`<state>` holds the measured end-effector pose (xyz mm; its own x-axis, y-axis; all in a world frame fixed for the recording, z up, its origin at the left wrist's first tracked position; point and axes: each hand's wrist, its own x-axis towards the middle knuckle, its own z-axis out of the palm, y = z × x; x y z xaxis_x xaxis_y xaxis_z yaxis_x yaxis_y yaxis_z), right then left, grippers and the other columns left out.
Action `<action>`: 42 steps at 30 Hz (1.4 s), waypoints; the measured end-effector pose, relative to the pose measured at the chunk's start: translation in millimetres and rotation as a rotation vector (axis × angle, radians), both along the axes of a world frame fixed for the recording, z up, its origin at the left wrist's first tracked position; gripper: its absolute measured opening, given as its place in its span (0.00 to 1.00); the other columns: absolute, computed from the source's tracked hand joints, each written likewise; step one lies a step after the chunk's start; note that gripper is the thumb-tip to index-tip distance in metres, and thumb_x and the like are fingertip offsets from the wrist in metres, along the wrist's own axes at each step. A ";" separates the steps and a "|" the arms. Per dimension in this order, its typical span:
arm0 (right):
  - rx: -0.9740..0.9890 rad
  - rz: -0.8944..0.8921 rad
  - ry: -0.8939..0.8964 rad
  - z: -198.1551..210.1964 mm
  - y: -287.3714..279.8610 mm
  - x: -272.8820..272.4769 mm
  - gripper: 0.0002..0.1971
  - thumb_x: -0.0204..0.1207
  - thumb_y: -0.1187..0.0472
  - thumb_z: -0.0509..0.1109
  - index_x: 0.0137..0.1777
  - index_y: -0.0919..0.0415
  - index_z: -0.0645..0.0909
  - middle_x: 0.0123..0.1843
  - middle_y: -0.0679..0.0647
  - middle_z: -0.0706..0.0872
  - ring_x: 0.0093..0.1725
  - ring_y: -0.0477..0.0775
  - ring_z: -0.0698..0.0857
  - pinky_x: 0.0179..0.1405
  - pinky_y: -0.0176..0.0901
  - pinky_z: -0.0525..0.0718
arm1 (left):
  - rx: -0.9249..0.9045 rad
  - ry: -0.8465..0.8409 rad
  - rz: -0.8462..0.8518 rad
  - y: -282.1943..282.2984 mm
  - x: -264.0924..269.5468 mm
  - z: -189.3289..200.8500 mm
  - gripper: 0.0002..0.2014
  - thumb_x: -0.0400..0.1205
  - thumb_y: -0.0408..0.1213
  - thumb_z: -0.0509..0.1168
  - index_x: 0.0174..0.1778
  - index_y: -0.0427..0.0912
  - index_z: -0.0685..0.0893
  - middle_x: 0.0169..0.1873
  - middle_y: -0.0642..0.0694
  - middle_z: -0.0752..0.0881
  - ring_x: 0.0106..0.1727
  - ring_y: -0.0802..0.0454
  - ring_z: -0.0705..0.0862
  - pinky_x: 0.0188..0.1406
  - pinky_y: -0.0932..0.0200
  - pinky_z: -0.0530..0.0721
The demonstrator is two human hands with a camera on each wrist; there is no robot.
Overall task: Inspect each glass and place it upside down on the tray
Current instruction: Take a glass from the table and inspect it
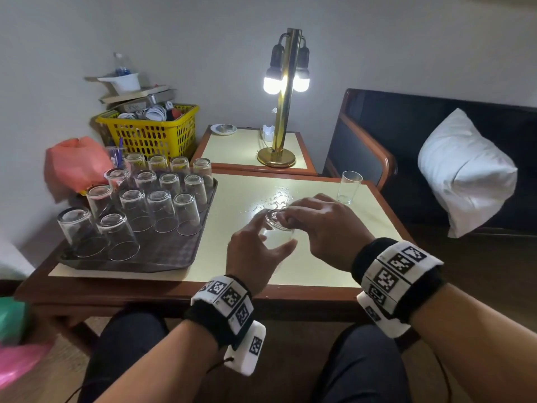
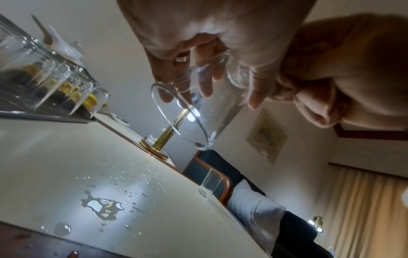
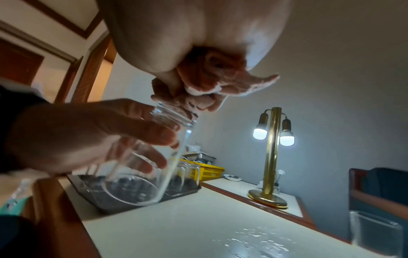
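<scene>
A clear glass [image 1: 274, 222] hangs tilted above the middle of the table, base up and away from me, mouth down toward me. My left hand [image 1: 276, 237] grips its wall, fingers curled round it [image 2: 183, 78]. My right hand [image 1: 290, 221] covers the base and holds what looks like a bunched pinkish cloth [image 3: 209, 82] against it. The dark tray [image 1: 130, 267] at the left carries several glasses standing upside down. Another glass [image 1: 349, 187] stands upright near the table's far right corner.
Water drops and a small puddle [image 2: 101, 206] lie on the tabletop below the hands. A lit brass lamp [image 1: 283, 112] stands on the side table behind. A yellow basket [image 1: 151, 132] and a pink bag [image 1: 75, 164] sit behind the tray. A sofa with a pillow [image 1: 465, 173] is at the right.
</scene>
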<state>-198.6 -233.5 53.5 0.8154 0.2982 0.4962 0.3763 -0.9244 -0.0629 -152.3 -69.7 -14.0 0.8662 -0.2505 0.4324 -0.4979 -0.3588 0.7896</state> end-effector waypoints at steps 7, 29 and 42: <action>0.022 -0.023 -0.011 -2.6 -2.1 -6.5 0.19 0.69 0.70 0.84 0.60 0.60 0.90 0.57 0.56 0.93 0.55 0.61 0.89 0.51 0.55 0.91 | 0.045 -0.041 -0.020 -7.3 4.3 4.6 0.31 0.75 0.50 0.82 0.73 0.48 0.82 0.61 0.50 0.91 0.53 0.51 0.91 0.54 0.64 0.86; 0.108 -0.079 -0.039 -5.2 13.2 3.4 0.19 0.70 0.64 0.84 0.61 0.63 0.89 0.57 0.59 0.92 0.56 0.64 0.88 0.52 0.58 0.90 | 0.056 -0.003 -0.053 -8.9 6.6 6.1 0.33 0.74 0.49 0.83 0.75 0.48 0.82 0.61 0.52 0.91 0.51 0.52 0.91 0.49 0.64 0.87; 0.091 -0.057 -0.027 -10.9 3.8 4.0 0.16 0.72 0.68 0.82 0.60 0.61 0.89 0.57 0.56 0.92 0.55 0.62 0.88 0.50 0.59 0.92 | 0.070 0.002 -0.027 -3.4 4.0 3.1 0.34 0.75 0.51 0.82 0.76 0.48 0.81 0.61 0.51 0.91 0.50 0.53 0.90 0.49 0.65 0.85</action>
